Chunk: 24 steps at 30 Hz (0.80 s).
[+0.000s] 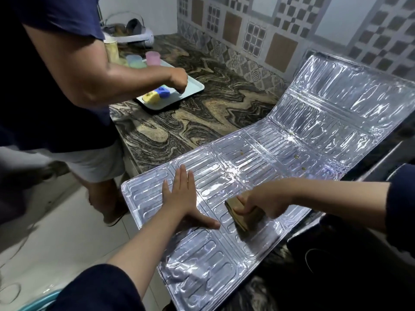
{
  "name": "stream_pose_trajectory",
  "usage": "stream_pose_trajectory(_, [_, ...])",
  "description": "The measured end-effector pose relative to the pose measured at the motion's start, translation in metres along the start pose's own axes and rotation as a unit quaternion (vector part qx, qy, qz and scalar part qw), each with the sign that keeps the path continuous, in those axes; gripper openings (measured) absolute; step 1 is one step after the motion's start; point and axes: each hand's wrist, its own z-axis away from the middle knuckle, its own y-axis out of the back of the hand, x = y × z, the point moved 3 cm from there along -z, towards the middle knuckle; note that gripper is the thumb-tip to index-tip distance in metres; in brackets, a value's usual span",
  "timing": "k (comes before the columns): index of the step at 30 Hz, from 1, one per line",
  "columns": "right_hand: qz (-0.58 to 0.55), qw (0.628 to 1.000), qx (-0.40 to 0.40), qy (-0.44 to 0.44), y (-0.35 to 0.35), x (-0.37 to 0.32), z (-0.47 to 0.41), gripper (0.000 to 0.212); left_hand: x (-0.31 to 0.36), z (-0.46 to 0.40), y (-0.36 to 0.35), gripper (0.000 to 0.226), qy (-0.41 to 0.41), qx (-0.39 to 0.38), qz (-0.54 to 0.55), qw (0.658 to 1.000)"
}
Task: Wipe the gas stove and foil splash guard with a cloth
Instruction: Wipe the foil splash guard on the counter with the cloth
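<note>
Dark marbled stone forms the countertop, over whose near end the foil splash guard is spread; its near panels lie flat and overhang the counter edge above a pale floor, while its far panels are bent upward toward the patterned tiled wall. Nearest the camera, two forearms in dark sleeves are seen reaching onto the foil. The left hand is laid flat on a near-left panel, fingers straight and together, thumb spread out to the right, palm pressed down on the embossed surface; nothing is grasped by it. Just to its right, the right hand is curled over a folded brownish cloth. The cloth is pinned between the thumb on its near side and the bent fingers on top, and its lower edge is pressed against the foil; most of the cloth shows below and left of the knuckles. The two hands are near each other but apart, with a strip of bare foil between the left thumb tip and the cloth. Farther along the foil, a few small brown specks are visible on the middle panels. Beyond, on the left, a second person in a dark shirt and pale shorts stands at the counter, one hand lowered over a pale tray on which yellow and blue items lie. Behind the tray, pastel cups are set, and a white dish rack stands in the far corner.
</note>
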Motion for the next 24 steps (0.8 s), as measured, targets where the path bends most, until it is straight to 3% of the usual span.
stream_pose_trajectory(9, [-0.086, 0.985, -0.149, 0.003, -0.027, 0.000, 0.013, 0.068, 0.001, 0.002, 0.003, 0.170, 0.009, -0.031, -0.002, 0.999])
stream_pose_trajectory(15, [-0.097, 0.979, -0.178, 0.007, -0.023, -0.002, 0.020, 0.058, -0.001, 0.005, 0.002, 0.173, 0.008, -0.044, 0.005, 0.999])
stream_pose_trajectory(19, [-0.125, 0.981, -0.147, -0.003, 0.004, -0.002, 0.029, 0.050, -0.013, 0.014, -0.002, 0.171, 0.013, -0.052, 0.000, 0.999])
stream_pose_trajectory(24, [-0.200, 0.979, 0.026, -0.025, 0.064, 0.024, 0.024, 0.051, -0.035, 0.030, -0.005, 0.172, 0.013, -0.066, 0.002, 0.998])
